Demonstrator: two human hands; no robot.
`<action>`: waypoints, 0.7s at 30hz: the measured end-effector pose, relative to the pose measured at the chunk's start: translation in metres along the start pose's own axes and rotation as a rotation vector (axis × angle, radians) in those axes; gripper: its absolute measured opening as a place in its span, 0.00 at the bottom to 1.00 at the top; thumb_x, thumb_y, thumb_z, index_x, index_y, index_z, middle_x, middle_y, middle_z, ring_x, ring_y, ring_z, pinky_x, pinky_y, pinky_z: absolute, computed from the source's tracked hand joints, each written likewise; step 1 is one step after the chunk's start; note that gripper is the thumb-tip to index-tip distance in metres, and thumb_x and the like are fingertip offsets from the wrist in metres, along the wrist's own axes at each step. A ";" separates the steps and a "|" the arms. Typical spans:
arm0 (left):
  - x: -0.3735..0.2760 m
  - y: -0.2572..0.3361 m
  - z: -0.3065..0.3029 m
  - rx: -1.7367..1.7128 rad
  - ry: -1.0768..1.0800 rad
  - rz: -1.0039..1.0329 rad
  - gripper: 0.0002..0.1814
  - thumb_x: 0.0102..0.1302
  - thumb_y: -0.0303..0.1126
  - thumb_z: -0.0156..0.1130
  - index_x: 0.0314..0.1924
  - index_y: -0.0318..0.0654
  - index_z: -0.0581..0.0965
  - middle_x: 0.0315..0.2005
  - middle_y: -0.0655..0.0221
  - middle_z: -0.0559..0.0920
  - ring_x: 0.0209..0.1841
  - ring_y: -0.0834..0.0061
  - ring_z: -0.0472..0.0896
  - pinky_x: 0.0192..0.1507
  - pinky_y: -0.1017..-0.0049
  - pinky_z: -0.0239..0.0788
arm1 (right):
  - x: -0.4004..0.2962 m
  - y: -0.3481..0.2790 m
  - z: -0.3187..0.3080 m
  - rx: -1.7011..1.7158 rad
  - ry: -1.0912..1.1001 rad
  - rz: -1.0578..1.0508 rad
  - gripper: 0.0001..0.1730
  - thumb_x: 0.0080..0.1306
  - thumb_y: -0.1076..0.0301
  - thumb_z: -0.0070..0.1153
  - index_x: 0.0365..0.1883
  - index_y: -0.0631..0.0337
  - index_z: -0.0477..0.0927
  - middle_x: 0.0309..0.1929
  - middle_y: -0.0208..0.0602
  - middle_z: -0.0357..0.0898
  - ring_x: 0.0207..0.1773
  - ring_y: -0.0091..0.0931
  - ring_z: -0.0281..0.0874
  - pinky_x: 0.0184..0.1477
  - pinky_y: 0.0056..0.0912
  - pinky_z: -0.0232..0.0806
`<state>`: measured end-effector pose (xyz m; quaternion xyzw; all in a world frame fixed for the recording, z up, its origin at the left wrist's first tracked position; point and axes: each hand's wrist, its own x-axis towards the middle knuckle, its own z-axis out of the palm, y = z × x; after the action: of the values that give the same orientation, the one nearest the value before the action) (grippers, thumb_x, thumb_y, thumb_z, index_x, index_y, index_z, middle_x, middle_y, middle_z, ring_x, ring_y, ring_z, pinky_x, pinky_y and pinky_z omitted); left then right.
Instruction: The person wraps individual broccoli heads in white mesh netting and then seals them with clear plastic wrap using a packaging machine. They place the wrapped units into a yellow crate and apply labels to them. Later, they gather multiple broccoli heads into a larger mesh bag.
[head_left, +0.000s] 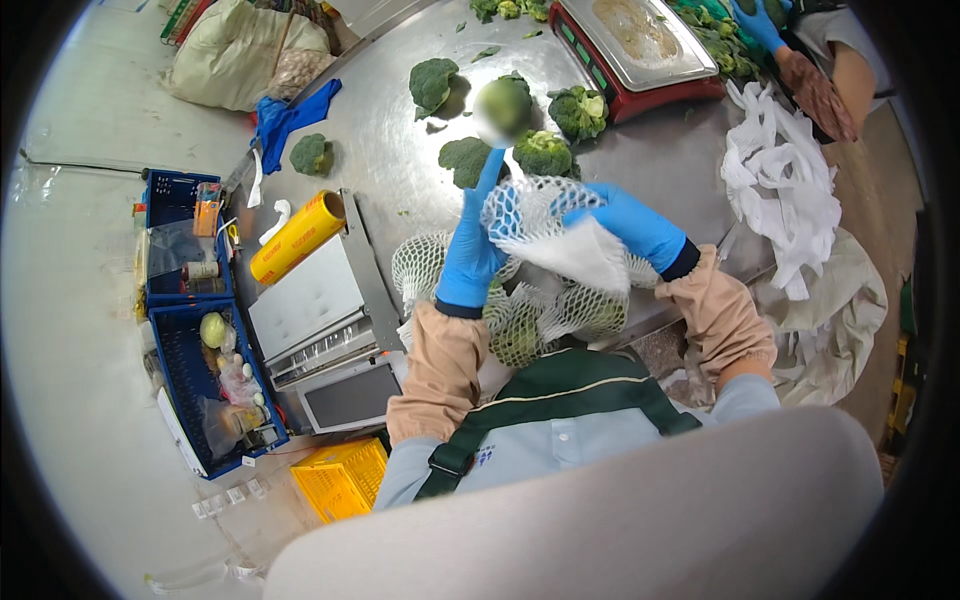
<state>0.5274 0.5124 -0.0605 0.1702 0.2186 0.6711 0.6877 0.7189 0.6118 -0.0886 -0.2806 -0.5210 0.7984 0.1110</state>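
Observation:
Both my hands wear blue gloves and are at a white foam net sleeve (576, 244) above the steel table (375, 112). My left hand (474, 244) holds the sleeve's left side, its index finger pointing up; blue glove shows through the mesh. On the other side, the fingers of my right hand (634, 225) grip the sleeve. Just beyond are bare broccoli heads, among them one dark head (463, 160) and a lighter one (544, 152). A blurred round spot partly covers another broccoli head (517, 90). Close to my apron lie several netted broccoli heads (517, 337), partly hidden by my hands.
Left stands a film-wrapping machine (307, 300) with a yellow film roll (298, 236), beside blue crates (206, 390). A red scale (630, 105) stands at the back. White net sleeves (784, 176) are heaped right. A co-worker's gloved hand (759, 26) holds something green.

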 end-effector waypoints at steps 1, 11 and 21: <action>0.015 -0.002 -0.009 0.251 0.124 -0.022 0.34 0.56 0.41 0.65 0.60 0.39 0.63 0.55 0.64 0.71 0.51 0.70 0.73 0.53 0.69 0.67 | 0.020 0.005 -0.019 0.056 0.103 -0.128 0.18 0.60 0.62 0.56 0.44 0.64 0.76 0.32 0.29 0.78 0.32 0.20 0.73 0.36 0.26 0.68; 0.129 -0.049 -0.193 0.741 0.577 -0.149 0.26 0.68 0.48 0.45 0.56 0.35 0.68 0.45 0.67 0.77 0.43 0.74 0.73 0.46 0.75 0.66 | 0.158 0.083 -0.095 0.354 0.081 0.048 0.33 0.69 0.44 0.36 0.57 0.65 0.67 0.53 0.37 0.72 0.50 0.24 0.71 0.53 0.24 0.63; 0.083 0.036 -0.114 0.349 0.385 -0.142 0.23 0.67 0.52 0.47 0.50 0.43 0.73 0.42 0.72 0.79 0.41 0.78 0.77 0.46 0.75 0.70 | 0.115 0.024 -0.037 0.334 -0.006 0.008 0.32 0.71 0.48 0.32 0.64 0.63 0.57 0.60 0.33 0.63 0.58 0.21 0.62 0.61 0.23 0.55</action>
<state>0.4370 0.5895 -0.1444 0.1396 0.4689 0.5935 0.6391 0.6487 0.6837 -0.1594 -0.2577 -0.3802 0.8753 0.1513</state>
